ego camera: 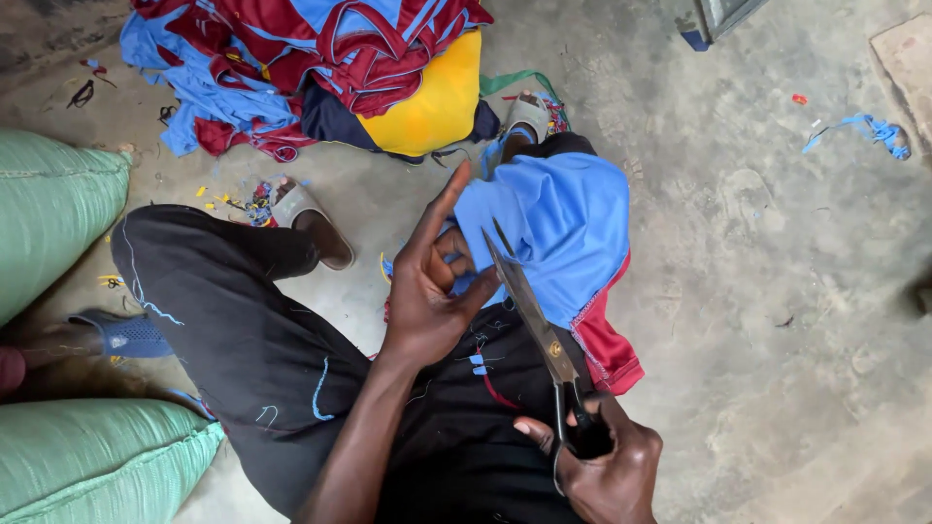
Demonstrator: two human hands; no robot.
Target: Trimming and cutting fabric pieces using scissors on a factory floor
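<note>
Right now the left hand pinches the edge of a blue garment draped over the knee; right hand is closed on scissors, blades w/ tips at the cloth. Fabric prob. light, floppy; best gripped taut near the cut. Cut line hidden behind fingers.

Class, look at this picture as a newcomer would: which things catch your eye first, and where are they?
At centre, the left hand holds a blue garment draped over the person's knee, while the right hand works long scissors into its edge. Behind, at top left, lies a heap of maroon, blue and yellow clothes on the concrete floor.
</note>
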